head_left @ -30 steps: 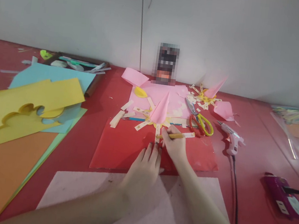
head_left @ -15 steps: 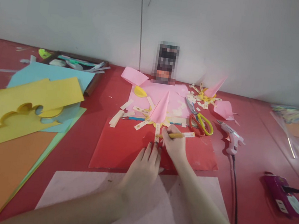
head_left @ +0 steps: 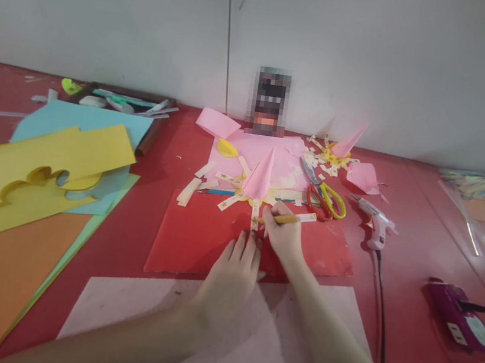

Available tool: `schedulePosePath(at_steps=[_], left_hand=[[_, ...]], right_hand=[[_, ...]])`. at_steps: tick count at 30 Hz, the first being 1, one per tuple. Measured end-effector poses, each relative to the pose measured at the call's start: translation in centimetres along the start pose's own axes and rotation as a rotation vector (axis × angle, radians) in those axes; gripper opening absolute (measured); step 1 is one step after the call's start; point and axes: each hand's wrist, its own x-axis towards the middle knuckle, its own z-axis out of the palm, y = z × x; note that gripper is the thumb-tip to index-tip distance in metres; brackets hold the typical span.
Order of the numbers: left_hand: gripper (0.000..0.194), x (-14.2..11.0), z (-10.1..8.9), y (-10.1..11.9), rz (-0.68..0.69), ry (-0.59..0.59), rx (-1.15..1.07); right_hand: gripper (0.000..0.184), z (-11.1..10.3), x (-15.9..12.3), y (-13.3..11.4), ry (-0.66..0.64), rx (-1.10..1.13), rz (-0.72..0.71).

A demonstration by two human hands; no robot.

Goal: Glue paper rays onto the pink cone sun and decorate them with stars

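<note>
Right hand [head_left: 283, 230] pinched a yellow pen [head_left: 286, 219], its tip at the star-marked end of a paper strip [head_left: 256, 207]. Left hand [head_left: 236, 264] lay flat on the red sheet [head_left: 199, 235], clenching nothing, fingertips at the strip's near end. The strip stuck out towards us from the foot of an upright pink cone [head_left: 259, 178]; other strips fanned out to the cone's left.

Risks, as we judged them: the strip was narrow, and only fingertips seemed to steady it. A sideways push of the pen could have skewed it and spoiled the star. Pressing too hard might have torn or creased it. If the ink was wet, our left fingertips, so near the mark, could have smeared it. We couldn't tell how firmly the strip was joined; a tug might have loosened it or tipped the cone.

Scissors [head_left: 328, 193] lay to the right, near the pen's back end, where a wide swing might have knocked them. Beyond lay a glue gun [head_left: 380, 229] on the tabletop [head_left: 411, 257]; a forearm catching its cord [head_left: 380, 307] could have dragged it. Whether it was hot, we couldn't tell.
</note>
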Motion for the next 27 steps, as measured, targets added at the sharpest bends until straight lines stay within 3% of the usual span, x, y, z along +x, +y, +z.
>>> schedulePosePath(at_steps=[27], left_hand=[[0.04,0.01,-0.16,0.02,0.033,0.015,0.077]], right_hand=[[0.029,-0.01,-0.04,0.07,0.031,-0.02,0.03]])
